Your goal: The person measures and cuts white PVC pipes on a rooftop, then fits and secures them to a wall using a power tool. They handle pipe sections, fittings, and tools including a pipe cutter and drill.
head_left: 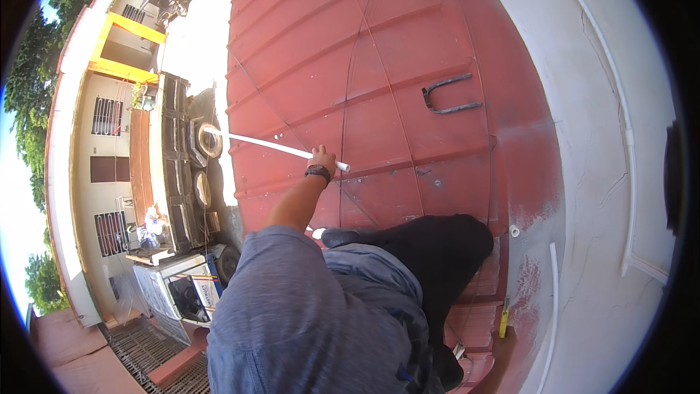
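Head view: left hand (322, 161), dark band at the wrist, has its fingers wrapped around a white pipe (266, 144) near one end, the rest reaching leftward over a red ribbed roof (299, 51). Black U-shaped piece (456, 109) lies up and right of the hand, well apart. At lower right, yellow tool (504, 322) sits beside a brownish shape, possibly the right hand, too unclear to tell its grip.
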Action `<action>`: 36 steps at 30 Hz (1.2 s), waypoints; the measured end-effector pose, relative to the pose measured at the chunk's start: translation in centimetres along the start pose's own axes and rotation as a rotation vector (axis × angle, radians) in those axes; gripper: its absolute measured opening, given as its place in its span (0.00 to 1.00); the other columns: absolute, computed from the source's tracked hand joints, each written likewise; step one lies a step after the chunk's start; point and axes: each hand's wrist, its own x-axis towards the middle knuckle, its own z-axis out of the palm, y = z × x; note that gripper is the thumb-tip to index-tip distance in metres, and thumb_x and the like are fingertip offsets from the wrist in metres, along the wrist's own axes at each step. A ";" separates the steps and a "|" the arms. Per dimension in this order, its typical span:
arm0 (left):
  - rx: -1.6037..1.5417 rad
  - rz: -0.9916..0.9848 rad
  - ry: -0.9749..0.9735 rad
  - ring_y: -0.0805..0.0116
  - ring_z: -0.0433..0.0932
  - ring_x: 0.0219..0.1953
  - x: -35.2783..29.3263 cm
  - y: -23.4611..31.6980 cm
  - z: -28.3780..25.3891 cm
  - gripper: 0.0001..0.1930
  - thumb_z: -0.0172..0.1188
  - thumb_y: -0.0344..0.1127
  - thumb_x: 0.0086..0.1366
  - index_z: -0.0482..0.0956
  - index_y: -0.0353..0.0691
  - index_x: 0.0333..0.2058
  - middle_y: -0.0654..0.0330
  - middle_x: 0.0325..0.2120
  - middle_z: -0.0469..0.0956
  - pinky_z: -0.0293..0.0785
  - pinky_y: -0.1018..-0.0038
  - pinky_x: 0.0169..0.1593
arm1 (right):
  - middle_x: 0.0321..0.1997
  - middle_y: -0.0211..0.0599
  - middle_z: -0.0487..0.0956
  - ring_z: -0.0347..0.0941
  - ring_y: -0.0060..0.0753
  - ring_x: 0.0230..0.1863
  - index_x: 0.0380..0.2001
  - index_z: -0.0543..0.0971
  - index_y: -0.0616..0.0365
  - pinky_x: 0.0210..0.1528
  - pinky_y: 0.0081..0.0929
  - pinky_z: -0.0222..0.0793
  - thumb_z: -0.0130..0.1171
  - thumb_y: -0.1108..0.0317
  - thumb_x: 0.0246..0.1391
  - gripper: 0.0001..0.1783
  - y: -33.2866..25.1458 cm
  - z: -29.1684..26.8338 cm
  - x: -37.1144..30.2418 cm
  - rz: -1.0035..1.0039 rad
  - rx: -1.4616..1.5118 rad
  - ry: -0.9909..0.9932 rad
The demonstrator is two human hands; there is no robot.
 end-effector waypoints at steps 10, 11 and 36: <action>-0.291 0.129 0.082 0.38 0.71 0.61 1.0 5.0 -1.9 0.38 0.67 0.37 0.62 0.60 0.40 0.68 0.38 0.61 0.66 0.72 0.52 0.62 | 0.34 0.58 0.82 0.81 0.58 0.38 0.40 0.79 0.66 0.41 0.46 0.73 0.73 0.59 0.43 0.25 -2.0 0.3 -2.6 0.319 0.025 -0.047; -0.282 0.117 0.102 0.39 0.71 0.61 1.5 4.3 -0.8 0.38 0.67 0.39 0.61 0.62 0.39 0.67 0.38 0.60 0.67 0.71 0.53 0.62 | 0.35 0.58 0.82 0.80 0.59 0.40 0.41 0.79 0.66 0.43 0.47 0.73 0.72 0.58 0.43 0.26 -2.3 0.4 -2.7 0.317 0.013 -0.058; -1.308 2.267 -1.459 0.62 0.75 0.21 -36.6 34.2 -35.6 0.19 0.54 0.45 0.71 0.77 0.38 0.24 0.58 0.19 0.73 0.81 0.57 0.35 | 0.66 0.50 0.69 0.57 0.52 0.73 0.61 0.72 0.53 0.77 0.64 0.37 0.65 0.43 0.52 0.38 -8.0 12.1 5.1 0.166 -0.305 0.287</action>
